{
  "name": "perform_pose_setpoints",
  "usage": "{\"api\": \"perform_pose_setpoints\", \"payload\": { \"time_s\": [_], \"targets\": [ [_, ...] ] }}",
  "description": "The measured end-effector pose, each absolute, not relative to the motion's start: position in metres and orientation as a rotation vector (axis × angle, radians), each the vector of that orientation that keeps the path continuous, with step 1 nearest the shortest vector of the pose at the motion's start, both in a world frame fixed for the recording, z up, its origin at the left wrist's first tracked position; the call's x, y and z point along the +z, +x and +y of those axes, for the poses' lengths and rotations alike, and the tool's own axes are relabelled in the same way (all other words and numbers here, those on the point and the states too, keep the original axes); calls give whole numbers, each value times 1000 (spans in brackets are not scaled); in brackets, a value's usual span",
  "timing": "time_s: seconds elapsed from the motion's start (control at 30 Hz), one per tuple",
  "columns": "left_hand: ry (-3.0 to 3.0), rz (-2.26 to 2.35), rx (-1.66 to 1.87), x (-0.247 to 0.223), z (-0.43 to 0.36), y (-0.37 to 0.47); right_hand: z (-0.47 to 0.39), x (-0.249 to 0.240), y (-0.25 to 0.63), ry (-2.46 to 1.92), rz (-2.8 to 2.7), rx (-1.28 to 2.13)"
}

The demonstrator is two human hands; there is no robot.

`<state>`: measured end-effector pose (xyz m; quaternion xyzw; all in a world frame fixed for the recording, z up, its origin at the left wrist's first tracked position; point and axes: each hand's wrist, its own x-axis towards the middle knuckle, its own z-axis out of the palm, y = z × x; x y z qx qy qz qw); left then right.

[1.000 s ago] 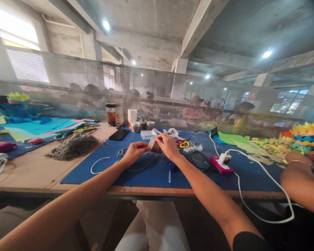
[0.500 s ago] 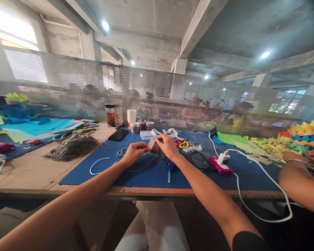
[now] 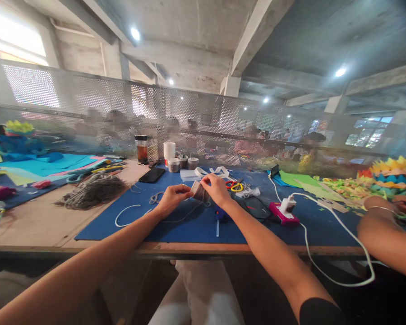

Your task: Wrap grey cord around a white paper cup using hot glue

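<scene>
Above a blue mat [image 3: 104, 225] I hold a small cup-like piece [image 3: 200, 194], tilted, with a pale band along its edge and a brown-grey side that looks wrapped in cord. My left hand [image 3: 171, 200] grips its left edge between thumb and fingers. The fingers of my right hand [image 3: 217, 187] pinch its upper right edge, hiding part of it. A thin grey cord [image 3: 186, 217] runs from the piece across the mat, and a loose coil [image 3: 155, 197] lies left of it. Below my right wrist sits a small blue tool [image 3: 219, 213], partly hidden by my arm.
Behind my hands stand small brown-sided cups [image 3: 173, 165], stacked white cups [image 3: 169, 150], a jar [image 3: 142, 151] and a phone [image 3: 152, 175]. Grey cord [image 3: 93, 190] is heaped left. Yellow-handled pliers [image 3: 237, 186] and a pink power strip [image 3: 284, 214] lie right, near a co-worker's arm [image 3: 385, 234].
The view has shifted very slightly. Both hands keep the same hold on the cup-like piece, which shows a little more of its brown-grey side.
</scene>
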<state>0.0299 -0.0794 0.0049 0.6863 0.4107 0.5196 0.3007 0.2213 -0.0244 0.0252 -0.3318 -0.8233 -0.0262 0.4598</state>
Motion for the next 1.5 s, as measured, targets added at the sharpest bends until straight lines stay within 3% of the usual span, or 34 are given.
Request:
{"api": "perform_pose_setpoints", "payload": {
  "time_s": [0.97, 1.5],
  "targets": [
    [1685, 1110, 1456, 3, -76, 28, -23, 30, 223, -888, -1973, -11],
    [1252, 875, 1478, 8, -74, 20, -49, 35, 222, -781, -2199, -296]
  ]
}}
